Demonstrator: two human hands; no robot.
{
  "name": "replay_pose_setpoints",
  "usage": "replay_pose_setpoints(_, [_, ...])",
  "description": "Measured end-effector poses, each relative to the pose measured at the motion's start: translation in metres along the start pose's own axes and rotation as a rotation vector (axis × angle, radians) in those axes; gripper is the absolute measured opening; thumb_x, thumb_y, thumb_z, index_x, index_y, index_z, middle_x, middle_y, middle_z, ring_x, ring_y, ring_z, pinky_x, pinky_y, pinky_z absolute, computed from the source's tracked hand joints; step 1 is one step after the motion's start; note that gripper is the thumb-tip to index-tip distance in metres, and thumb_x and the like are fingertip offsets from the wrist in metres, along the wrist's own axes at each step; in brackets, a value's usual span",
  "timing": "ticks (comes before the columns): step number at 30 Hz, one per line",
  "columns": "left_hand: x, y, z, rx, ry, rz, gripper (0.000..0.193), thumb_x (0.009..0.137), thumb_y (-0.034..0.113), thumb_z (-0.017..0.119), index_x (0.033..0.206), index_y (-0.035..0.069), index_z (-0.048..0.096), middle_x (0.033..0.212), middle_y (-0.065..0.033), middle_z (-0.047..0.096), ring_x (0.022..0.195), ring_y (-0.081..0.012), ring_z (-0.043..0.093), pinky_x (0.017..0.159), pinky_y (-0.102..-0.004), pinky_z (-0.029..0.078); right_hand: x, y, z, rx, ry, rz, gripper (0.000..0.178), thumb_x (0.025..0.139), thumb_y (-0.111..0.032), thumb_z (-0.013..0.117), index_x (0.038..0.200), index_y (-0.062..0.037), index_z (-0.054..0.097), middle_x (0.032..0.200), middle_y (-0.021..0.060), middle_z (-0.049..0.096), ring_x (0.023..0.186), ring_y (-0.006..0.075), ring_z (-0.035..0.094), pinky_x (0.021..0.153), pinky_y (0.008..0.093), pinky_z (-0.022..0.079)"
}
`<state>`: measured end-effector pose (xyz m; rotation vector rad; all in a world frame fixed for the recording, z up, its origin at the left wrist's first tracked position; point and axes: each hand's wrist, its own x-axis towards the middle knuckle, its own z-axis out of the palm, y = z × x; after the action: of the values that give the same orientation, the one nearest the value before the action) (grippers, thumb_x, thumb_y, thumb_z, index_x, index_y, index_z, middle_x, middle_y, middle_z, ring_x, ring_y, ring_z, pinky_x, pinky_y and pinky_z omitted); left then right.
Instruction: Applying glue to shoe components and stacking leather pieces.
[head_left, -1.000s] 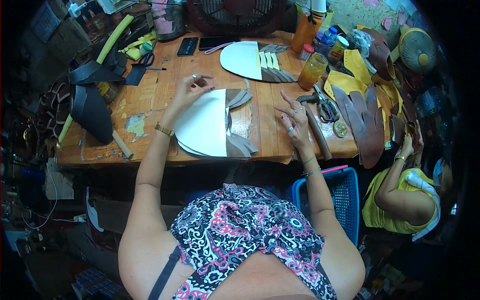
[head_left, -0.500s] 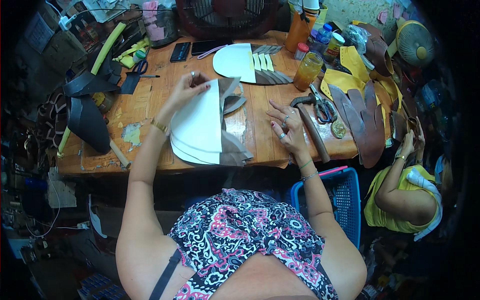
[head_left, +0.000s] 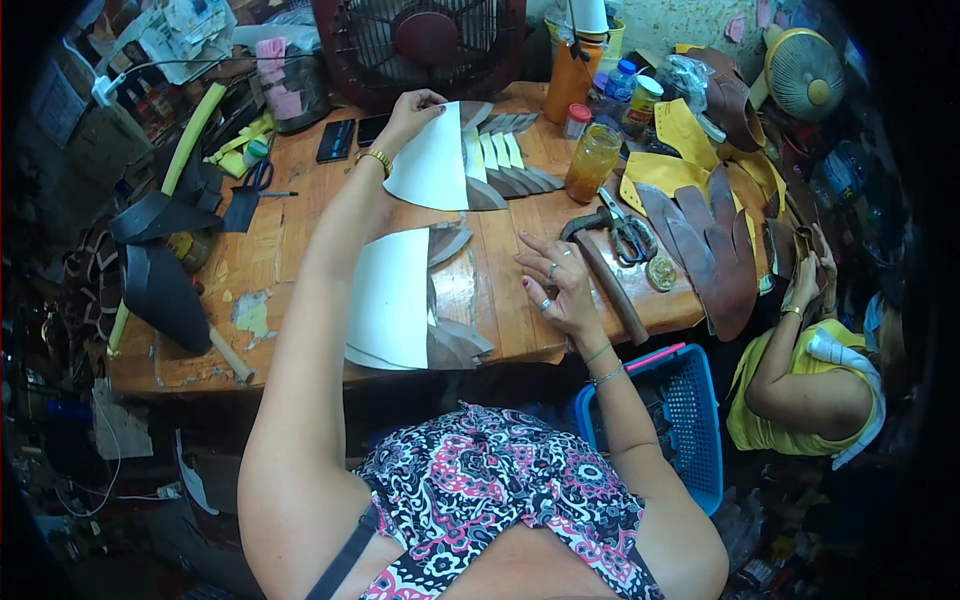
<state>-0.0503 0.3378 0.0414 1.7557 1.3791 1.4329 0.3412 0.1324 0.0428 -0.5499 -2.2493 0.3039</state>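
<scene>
My left hand (head_left: 418, 115) pinches the upper left edge of a white half-round piece with brown flaps (head_left: 428, 165) at the far side of the table. It lies over a fan of layered brown pieces (head_left: 525, 180) with pale yellow strips. Nearer to me is a stack of similar white pieces (head_left: 388, 295), with brown leaf-shaped flaps along its right side. My right hand (head_left: 560, 285) hovers over the table to the right of that stack, fingers apart and holding nothing. Beside it are a hammer (head_left: 612, 280) and black-handled scissors (head_left: 630, 238).
A glass jar of amber glue (head_left: 592, 162) stands behind the scissors. Brown and yellow leather pieces (head_left: 708, 250) overlap the right table edge. A blue basket (head_left: 700, 420) is below. Dark curved pieces (head_left: 165, 270) lie left. A person in yellow (head_left: 810, 385) works at right.
My left hand has carried a white piece from the near stack away to the far fan of pieces. The right hand stays beside the near stack. The view has shifted slightly.
</scene>
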Motion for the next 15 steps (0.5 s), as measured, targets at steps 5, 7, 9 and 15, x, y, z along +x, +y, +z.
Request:
replay_pose_setpoints(5, [0.010,-0.027,0.010,0.119,0.134,-0.068,0.016,0.087,0.007,0.077,0.103,0.002,0.078,0.089,-0.0082,0.076,0.084,-0.0129,0.068,0.077,-0.0292,0.052,-0.001,0.001,0.001,-0.004,-0.033,-0.010,0.029,0.080,-0.020,0.075,0.105,-0.0044,0.075,0.139,0.0127,0.065,0.103,0.0297,0.064,0.095,0.0419,0.044])
replay_pose_setpoints(7, [0.009,-0.022,0.020,0.179,0.149,-0.053,0.017,0.087,0.008,0.077,0.103,0.003,0.079,0.090,-0.0099,0.076,0.084,-0.0155,0.069,0.079,-0.0306,0.052,-0.003,0.004,0.000,-0.014,-0.033,0.005,0.029,0.080,-0.019,0.075,0.105,-0.0046,0.075,0.139,0.0126,0.065,0.103,0.0295,0.065,0.095,0.0423,0.044])
replay_pose_setpoints(9, [0.007,-0.018,0.024,0.242,0.171,-0.039,0.017,0.087,0.009,0.077,0.103,0.005,0.079,0.091,-0.0117,0.077,0.085,-0.0181,0.071,0.080,-0.0320,0.053,-0.003,0.004,0.000,-0.019,-0.036,0.013,0.029,0.080,-0.019,0.076,0.105,-0.0049,0.075,0.140,0.0126,0.065,0.103,0.0292,0.065,0.095,0.0427,0.044])
replay_pose_setpoints(15, [0.003,-0.013,0.027,0.439,0.180,0.015,0.021,0.088,0.020,0.078,0.105,0.009,0.079,0.104,-0.0147,0.076,0.099,-0.0329,0.071,0.089,-0.0412,0.053,-0.001,0.000,0.000,-0.021,-0.040,-0.006,0.030,0.079,-0.018,0.076,0.106,-0.0062,0.075,0.138,0.0121,0.066,0.104,0.0297,0.065,0.096,0.0439,0.045])
